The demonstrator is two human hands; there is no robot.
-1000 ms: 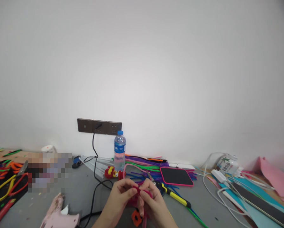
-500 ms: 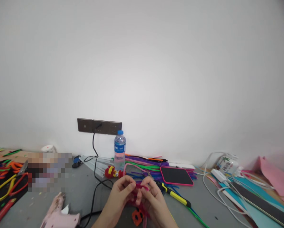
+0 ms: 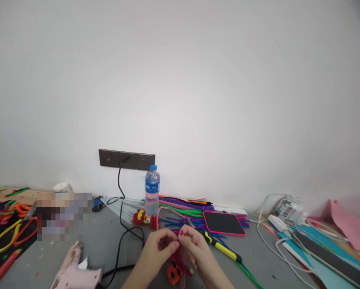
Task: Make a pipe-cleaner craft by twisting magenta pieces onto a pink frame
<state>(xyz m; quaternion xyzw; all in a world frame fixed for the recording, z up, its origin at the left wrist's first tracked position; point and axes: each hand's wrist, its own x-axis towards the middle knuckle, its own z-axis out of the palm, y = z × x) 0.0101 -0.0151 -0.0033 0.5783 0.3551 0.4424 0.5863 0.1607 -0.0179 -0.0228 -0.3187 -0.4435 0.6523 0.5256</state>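
Low in the middle of the view, my left hand (image 3: pixel 156 252) and my right hand (image 3: pixel 197 251) meet, thumbs and forefingers closed in pinches. Between them is a magenta pipe cleaner (image 3: pixel 176 257), largely covered by the fingers. A bit of magenta shows at my right fingertips. Just below hangs or lies an orange piece with black spots (image 3: pixel 174 273); whether it is joined to the magenta one I cannot tell. A pale pink strand (image 3: pixel 168 208) loops up behind my left hand. Beyond it lies a red and yellow fuzzy figure (image 3: pixel 144 218).
A water bottle (image 3: pixel 152 190) stands by the wall. Purple and green pipe cleaners (image 3: pixel 183 209) lie behind a phone (image 3: pixel 224 223). Right of my hands is a yellow-handled tool (image 3: pixel 226 249). A pink glue gun (image 3: pixel 77 275), a black cord (image 3: pixel 119 245) and scissors (image 3: pixel 7 239) are leftward.
My fingertips have come closer together, and the stretch of magenta pipe cleaner that showed between them is now mostly covered. My right hand has turned slightly, showing more of its back.
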